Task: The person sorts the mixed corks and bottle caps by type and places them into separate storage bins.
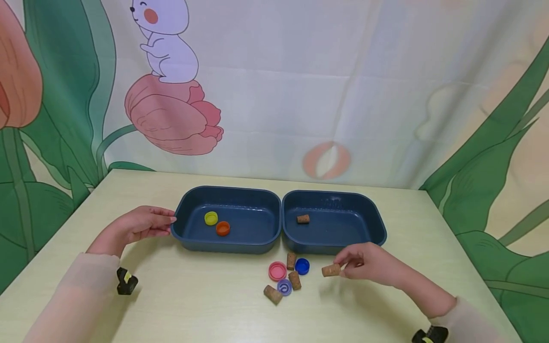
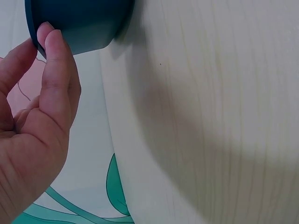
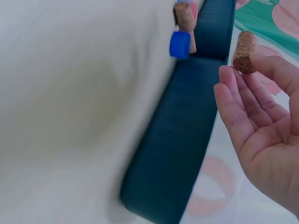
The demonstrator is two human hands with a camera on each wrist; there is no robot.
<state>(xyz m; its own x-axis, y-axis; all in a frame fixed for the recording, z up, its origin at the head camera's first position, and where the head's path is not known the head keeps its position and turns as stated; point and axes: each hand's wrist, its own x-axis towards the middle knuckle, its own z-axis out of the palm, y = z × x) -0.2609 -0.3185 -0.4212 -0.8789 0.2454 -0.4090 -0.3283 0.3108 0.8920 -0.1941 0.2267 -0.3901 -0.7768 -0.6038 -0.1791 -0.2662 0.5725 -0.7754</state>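
Note:
My right hand [image 1: 372,263] pinches a cork [image 1: 330,270] between thumb and fingertips, just in front of the right blue tray [image 1: 330,248]. In the right wrist view the same cork [image 3: 245,52] stands out past the fingertips. My left hand [image 1: 146,223] grips the left end of the left blue tray [image 1: 227,248]; the left wrist view shows thumb and fingers pinching that tray's rim [image 2: 33,28]. A yellow cap [image 1: 211,218] and an orange cap [image 1: 222,228] lie in the left tray. One cork [image 1: 302,219] lies in the right tray.
Before the trays lie a pink cap [image 1: 277,271], a dark blue cap [image 1: 302,266], a purple cap [image 1: 284,287] and three loose corks, one [image 1: 272,295] nearest the front. A printed curtain [image 1: 274,95] hangs behind the pale wooden table [image 1: 206,305].

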